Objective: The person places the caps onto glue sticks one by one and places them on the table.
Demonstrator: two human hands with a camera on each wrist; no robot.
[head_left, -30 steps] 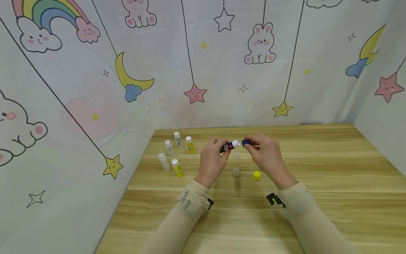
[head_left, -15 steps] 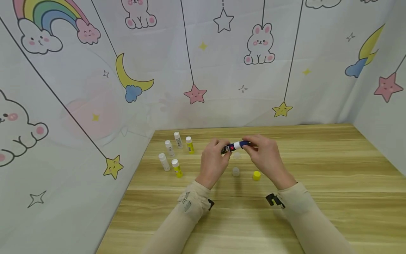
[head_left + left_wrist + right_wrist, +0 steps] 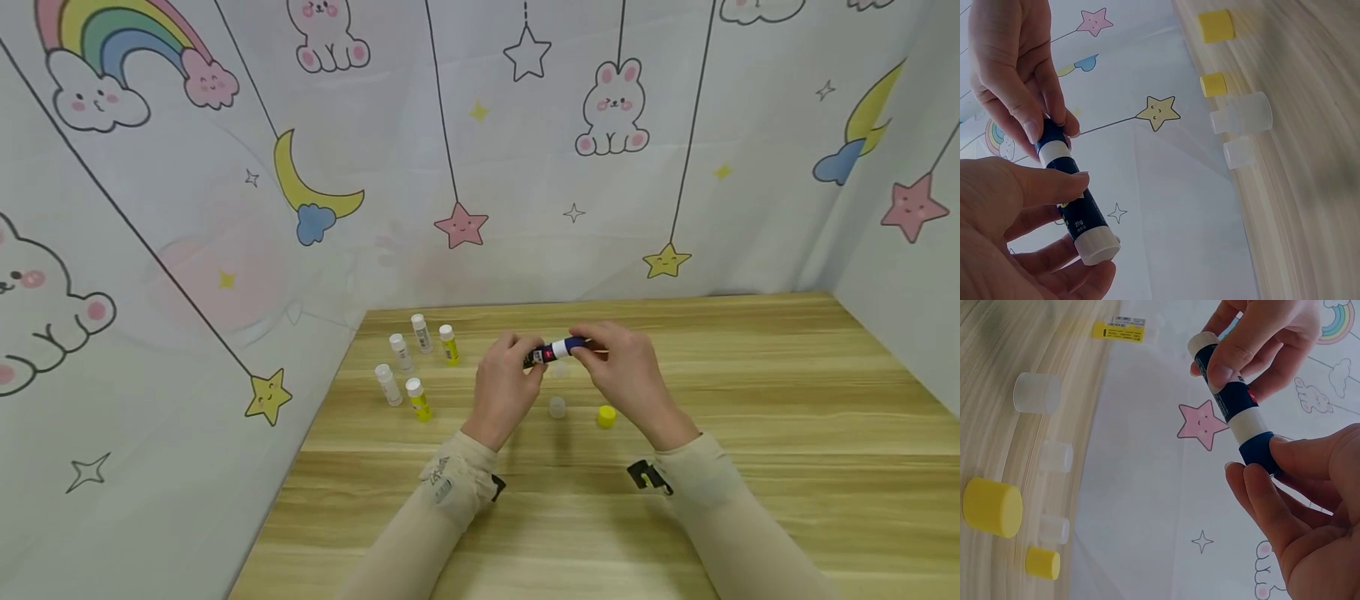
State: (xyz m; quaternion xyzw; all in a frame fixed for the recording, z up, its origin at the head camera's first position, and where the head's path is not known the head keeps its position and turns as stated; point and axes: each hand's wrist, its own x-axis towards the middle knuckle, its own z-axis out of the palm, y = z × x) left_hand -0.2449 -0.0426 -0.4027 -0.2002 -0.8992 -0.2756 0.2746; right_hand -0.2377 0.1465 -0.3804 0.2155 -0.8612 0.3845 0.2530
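My left hand (image 3: 504, 385) holds a dark blue glue stick (image 3: 1079, 206) by its body, thumb across the label, with the white base (image 3: 1096, 244) sticking out past its fingers. My right hand (image 3: 628, 371) pinches the dark blue cap (image 3: 1259, 453) between thumb and fingertips. That cap sits at the other end of the stick, against the white collar (image 3: 1247, 426), in line with the body. Both hands are raised above the table, and the stick slants between them.
Several uncapped-side glue sticks, white (image 3: 388, 385) and yellow (image 3: 418, 400), stand on the wooden table (image 3: 360, 517) at the left. Below the hands lie loose translucent caps (image 3: 1037, 394) and yellow caps (image 3: 992, 507). A printed curtain (image 3: 525, 183) hangs behind the table.
A second ago the cap was apart from the glue stick. My right hand has brought it left onto the stick's collar end; in the last half second the hands have barely moved.
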